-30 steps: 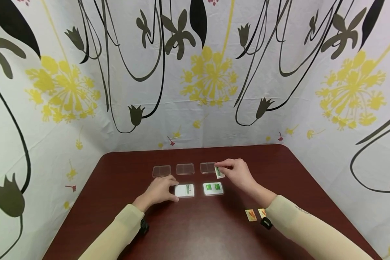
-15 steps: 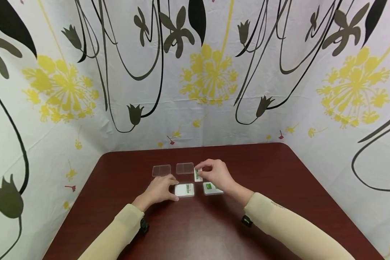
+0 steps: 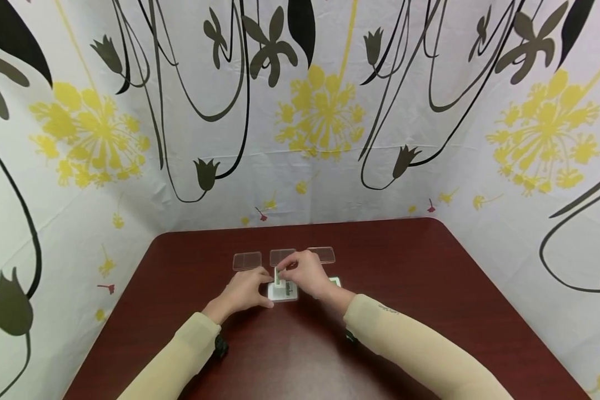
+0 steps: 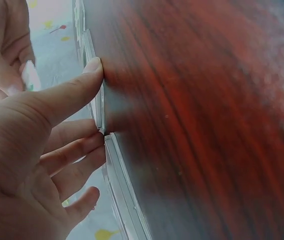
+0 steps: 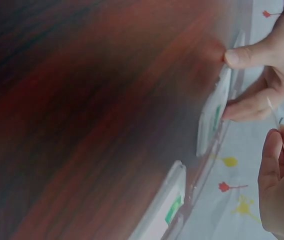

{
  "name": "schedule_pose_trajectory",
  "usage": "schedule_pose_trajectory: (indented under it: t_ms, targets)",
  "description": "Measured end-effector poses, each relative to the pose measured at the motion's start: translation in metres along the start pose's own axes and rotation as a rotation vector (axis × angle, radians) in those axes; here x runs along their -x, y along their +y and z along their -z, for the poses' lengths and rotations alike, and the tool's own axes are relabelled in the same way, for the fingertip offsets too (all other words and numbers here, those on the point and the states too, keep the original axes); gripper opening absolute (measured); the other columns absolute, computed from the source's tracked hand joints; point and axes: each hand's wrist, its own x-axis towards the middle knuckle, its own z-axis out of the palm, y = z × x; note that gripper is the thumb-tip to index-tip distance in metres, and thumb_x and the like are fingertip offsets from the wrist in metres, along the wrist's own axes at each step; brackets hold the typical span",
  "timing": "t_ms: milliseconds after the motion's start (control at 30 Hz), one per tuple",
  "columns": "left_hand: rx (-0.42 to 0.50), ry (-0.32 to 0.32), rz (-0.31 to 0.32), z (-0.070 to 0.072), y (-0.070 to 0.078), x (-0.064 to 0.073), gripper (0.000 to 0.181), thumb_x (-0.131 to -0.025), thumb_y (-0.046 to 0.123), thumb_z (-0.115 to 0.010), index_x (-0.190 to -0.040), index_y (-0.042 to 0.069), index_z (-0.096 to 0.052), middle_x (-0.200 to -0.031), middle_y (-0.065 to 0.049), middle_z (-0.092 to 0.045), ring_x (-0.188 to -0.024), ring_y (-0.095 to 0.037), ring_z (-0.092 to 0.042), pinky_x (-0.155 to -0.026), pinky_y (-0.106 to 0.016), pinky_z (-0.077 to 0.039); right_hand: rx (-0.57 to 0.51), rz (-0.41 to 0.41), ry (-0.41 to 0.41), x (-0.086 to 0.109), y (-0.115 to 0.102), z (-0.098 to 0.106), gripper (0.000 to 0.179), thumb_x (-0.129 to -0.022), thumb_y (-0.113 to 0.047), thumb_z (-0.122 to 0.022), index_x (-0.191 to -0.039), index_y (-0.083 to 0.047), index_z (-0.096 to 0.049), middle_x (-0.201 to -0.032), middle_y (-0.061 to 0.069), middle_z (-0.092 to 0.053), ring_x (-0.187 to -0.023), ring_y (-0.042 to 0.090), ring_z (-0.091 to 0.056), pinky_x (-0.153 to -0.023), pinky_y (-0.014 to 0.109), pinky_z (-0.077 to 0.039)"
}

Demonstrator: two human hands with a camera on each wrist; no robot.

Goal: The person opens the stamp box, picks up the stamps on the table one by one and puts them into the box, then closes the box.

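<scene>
My left hand (image 3: 241, 289) grips a flat clear plastic case (image 3: 291, 296) with a white inside by its left side, thumb at the near edge and fingers at the far edge. A green print shows on the case's right part. Just above it, my right hand (image 3: 307, 273) pinches a small white-and-green card (image 3: 277, 276) between thumb and fingertips; the card stands upright. In the right wrist view the card (image 5: 273, 111) appears edge-on, close to the left hand (image 5: 277, 60). Under the right wrist a second case (image 3: 335, 280) with green pictures is mostly hidden.
Three clear plastic covers, left (image 3: 247, 260), middle (image 3: 280, 255) and right (image 3: 323, 254), lie in a row behind the cases. The dark red table (image 3: 300, 355) ends at a flower-printed cloth (image 3: 220, 211) at the back and sides.
The right hand has carried the small card leftward, from beside the right cover to above the left case. Orange cards seen earlier at the right are now hidden by the sleeve. My left hand stays put.
</scene>
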Motion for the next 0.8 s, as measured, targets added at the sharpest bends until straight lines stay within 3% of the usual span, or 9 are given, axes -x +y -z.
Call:
schedule_pose_trajectory:
  t_ms: [333,567,800]
  targets:
    - [0.025,-0.02,0.002,0.003,-0.001,-0.002,0.065,-0.075,0.045,-0.088,-0.127,0.01,-0.071,-0.128,-0.006,-0.063,-0.116,-0.028,-0.061,-0.095,-0.049,-0.049,0.08,-0.033,0.007,-0.007,0.002,-0.018,0.006,-0.083,-0.015,-0.083,-0.081,-0.021,-0.083,-0.08,-0.013,-0.073,-0.079,0.007,-0.065,-0.066,0.027,-0.053]
    - [0.037,-0.022,0.008,0.004,-0.004,-0.003,0.059,-0.076,0.045,-0.088,-0.122,0.011,-0.074,-0.13,-0.007,-0.063,-0.119,-0.028,-0.06,-0.096,-0.05,-0.049,0.127,-0.087,-0.037,-0.008,0.006,-0.028,0.006,-0.082,-0.018,-0.085,-0.082,-0.024,-0.083,-0.081,-0.016,-0.073,-0.075,0.004,-0.063,-0.061,0.025,-0.05]
    - [0.048,-0.016,0.0,0.003,-0.006,-0.002,0.055,-0.077,0.043,-0.088,-0.12,0.011,-0.075,-0.132,-0.007,-0.063,-0.123,-0.03,-0.058,-0.098,-0.051,-0.047,0.163,-0.076,-0.051,-0.009,0.01,-0.034,0.007,-0.082,-0.019,-0.085,-0.081,-0.025,-0.082,-0.078,-0.018,-0.071,-0.069,0.002,-0.061,-0.058,0.026,-0.049]
